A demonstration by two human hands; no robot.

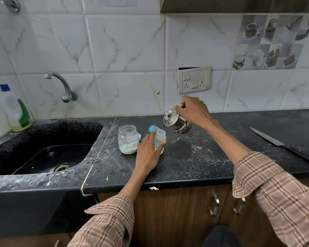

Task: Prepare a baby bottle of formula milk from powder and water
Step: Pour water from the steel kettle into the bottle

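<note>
An open baby bottle (pixel 160 136) stands on the black counter (pixel 194 157), and my left hand (pixel 148 154) grips its body. My right hand (pixel 193 111) holds a small steel kettle (pixel 177 123) by its handle, lifted and tipped left so that its spout is just above and right of the bottle's mouth. No water stream is visible. Left of the bottle stands an open glass jar (pixel 128 139) with pale powder and a scoop at its bottom. The bottle's teal cap (pixel 152 129) lies just behind the bottle.
A black sink (pixel 48 154) with a wall tap (pixel 61 84) is at the left, with a dish-soap bottle (pixel 18 111) in its corner. A long knife (pixel 284 146) lies on the counter at the right. A wall socket plate (pixel 194 80) sits behind.
</note>
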